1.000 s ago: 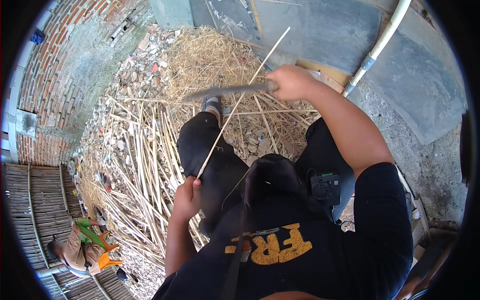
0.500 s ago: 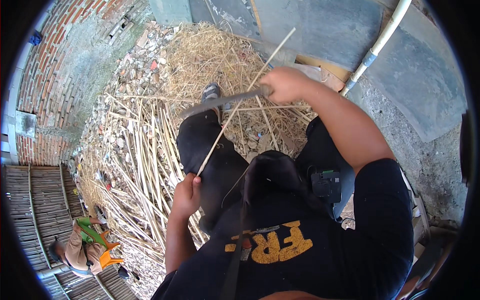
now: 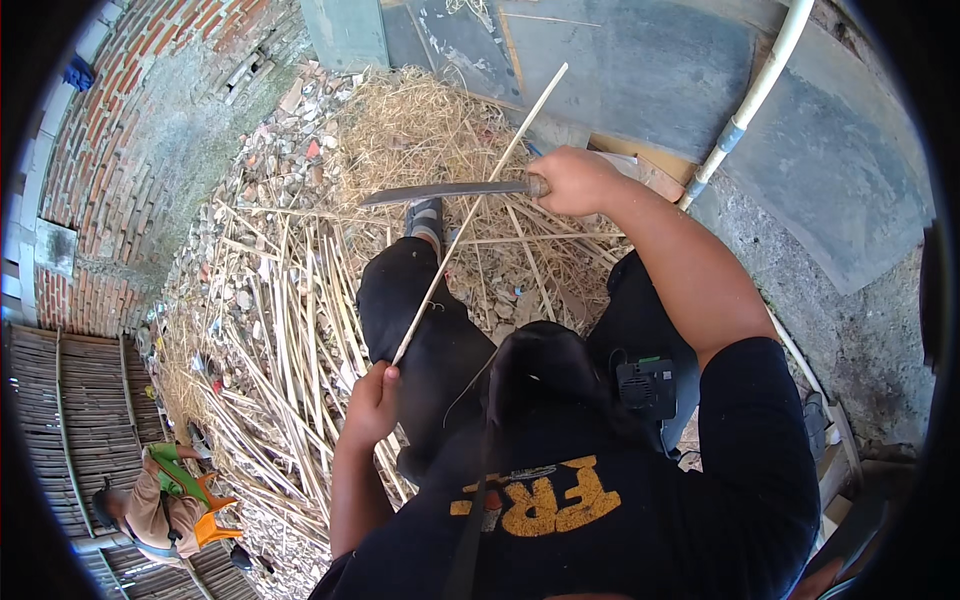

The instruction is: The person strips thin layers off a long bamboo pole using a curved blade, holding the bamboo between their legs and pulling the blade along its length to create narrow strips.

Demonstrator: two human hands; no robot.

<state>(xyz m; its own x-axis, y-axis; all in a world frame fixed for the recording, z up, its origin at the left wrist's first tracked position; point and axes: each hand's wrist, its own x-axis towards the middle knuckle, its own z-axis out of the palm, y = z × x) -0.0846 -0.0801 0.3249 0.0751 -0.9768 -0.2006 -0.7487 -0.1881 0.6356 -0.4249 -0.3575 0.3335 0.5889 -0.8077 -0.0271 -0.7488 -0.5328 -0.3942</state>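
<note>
My right hand (image 3: 577, 181) is closed round the handle of a machete (image 3: 440, 192), whose long dark blade points left across a pale strip. That strip, a thin bamboo strip (image 3: 458, 238), slants up and away from my left hand (image 3: 374, 402), which grips its near end between thumb and fingers. Blade and strip cross about midway along the strip; whether they touch I cannot tell. Beneath them are my dark-trousered left leg (image 3: 402, 300) and a sandalled foot (image 3: 425, 218).
Several split bamboo strips (image 3: 290, 330) lie on rubble at the left. A heap of straw-like shavings (image 3: 410, 130) is beyond my foot. Metal sheets (image 3: 640, 80) and a pale pipe (image 3: 755, 100) stand at the right. Another person (image 3: 160, 510) sits on an orange chair (image 3: 213, 528) at lower left.
The machete blade has swung up and away, now nearly level instead of sloping down toward the left. The bamboo strip's far tip has shifted slightly left. My left hand keeps its grip.
</note>
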